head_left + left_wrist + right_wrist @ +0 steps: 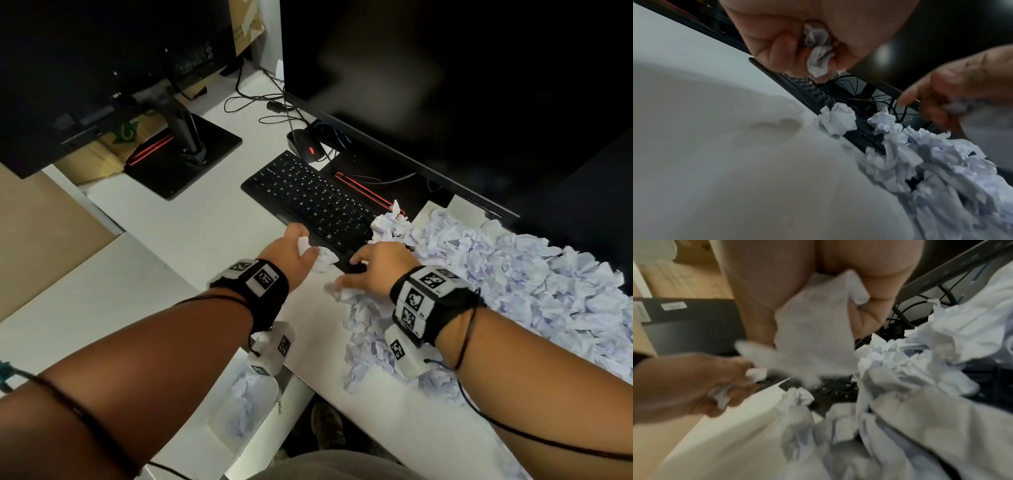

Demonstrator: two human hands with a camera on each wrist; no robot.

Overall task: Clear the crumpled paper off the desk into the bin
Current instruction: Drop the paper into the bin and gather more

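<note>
A small paper wad [818,53] is gripped in the left hand [291,251], whose fingers are curled round it just in front of the keyboard [315,200]. A larger wad [813,331] is clasped in the right hand [380,267], with thumb and fingers closed about it, at the keyboard's near right corner; its edges are blurred in the right wrist view. One loose ball [836,121] is seen lying against the keyboard's front edge, between the two hands. The main paper heap [513,274] is spread over the white desk [191,222] to the right of the keyboard, and part of it is lapped onto the keyboard's right end. More crumpled paper is seen inside the bin [270,407], which stands below the desk edge, nearer the person than the keyboard and under the left wrist. A mouse [306,145] lies just behind the keyboard. A monitor [445,85] stands behind the keyboard and another to its left.
</note>
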